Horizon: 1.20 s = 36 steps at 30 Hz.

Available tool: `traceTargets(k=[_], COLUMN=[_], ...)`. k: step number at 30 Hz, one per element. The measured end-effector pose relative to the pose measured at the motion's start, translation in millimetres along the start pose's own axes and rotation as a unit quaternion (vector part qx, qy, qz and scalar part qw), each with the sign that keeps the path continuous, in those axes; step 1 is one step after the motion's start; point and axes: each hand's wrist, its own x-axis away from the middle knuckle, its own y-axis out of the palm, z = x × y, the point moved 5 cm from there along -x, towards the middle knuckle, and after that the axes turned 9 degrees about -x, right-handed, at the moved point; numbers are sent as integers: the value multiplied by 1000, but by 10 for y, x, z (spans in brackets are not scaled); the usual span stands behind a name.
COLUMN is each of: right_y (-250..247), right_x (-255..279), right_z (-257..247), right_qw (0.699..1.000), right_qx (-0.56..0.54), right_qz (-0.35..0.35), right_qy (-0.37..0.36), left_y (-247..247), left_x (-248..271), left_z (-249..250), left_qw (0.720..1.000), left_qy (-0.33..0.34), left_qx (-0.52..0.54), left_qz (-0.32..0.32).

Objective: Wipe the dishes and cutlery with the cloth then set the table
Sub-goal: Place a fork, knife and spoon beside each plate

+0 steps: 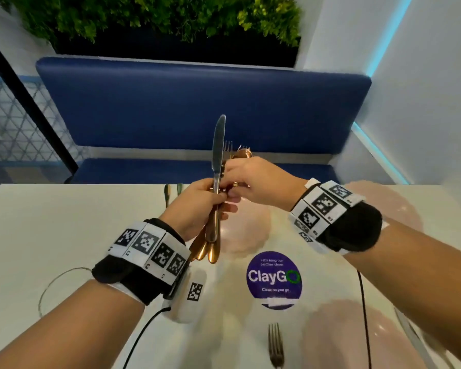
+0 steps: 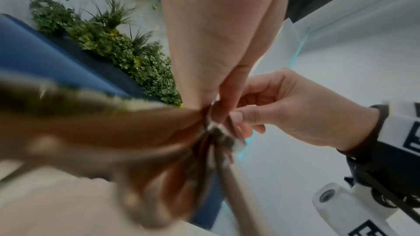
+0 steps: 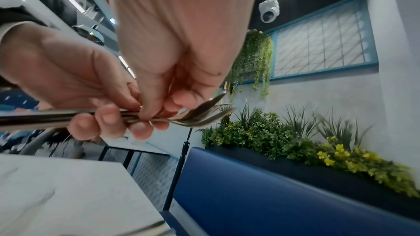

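Note:
Above the white table [image 1: 64, 222], my left hand [image 1: 213, 201] grips a bundle of cutlery [image 1: 210, 235] upright, its copper handles hanging below the fist. A silver knife [image 1: 218, 145] stands tallest in the bundle, with fork tines and a copper spoon bowl [image 1: 244, 153] behind it. My right hand [image 1: 232, 189] pinches the bundle's necks just above the left fist. In the right wrist view, its fingertips [image 3: 147, 114] close on the metal stems [image 3: 193, 116]. In the left wrist view, the handles [image 2: 113, 132] are a blur. No cloth is in view.
A fork [image 1: 276, 344] lies at the near edge beside a pink plate [image 1: 343, 339]. More pink plates sit at centre [image 1: 250, 230] and far right [image 1: 402, 209]. There is a glass rim [image 1: 51, 286] at left, a purple sticker [image 1: 274, 279], and a blue bench [image 1: 197, 107] beyond.

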Motion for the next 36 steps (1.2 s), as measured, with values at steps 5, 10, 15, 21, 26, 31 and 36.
traceTargets(k=[5,10,15,21,26,31,36], right_y=[33,113,120,241,334,429,489], right_x=[734,1223,1356,1259,1087,958,876], right_z=[427,812,1015,1196,1180,1195,1240], right_qw=[997,997,994,988,993,997,993], right_qx=[57,38,-44,-57,-30,-3,42], right_qz=[-47,-58,-38,-15,-21,-29,-104], right_qy=[25,38,94,140,108,68,42], left_y=[851,1438,1601,1558,1480,1431,1439], left_x=[-42,-159,-290,-467,-593,-690,-738], left_z=[-30,-122,-219,-291,-343,-415,-512], left_qw=[1000,999,999,996,997,997,996], left_qy=[-22,-37,-35,-21,-19,-11,-25], left_qx=[15,18,-18,-85,-79,-68,-82], left_qz=[-13,-20,-3,6,10,32,20])
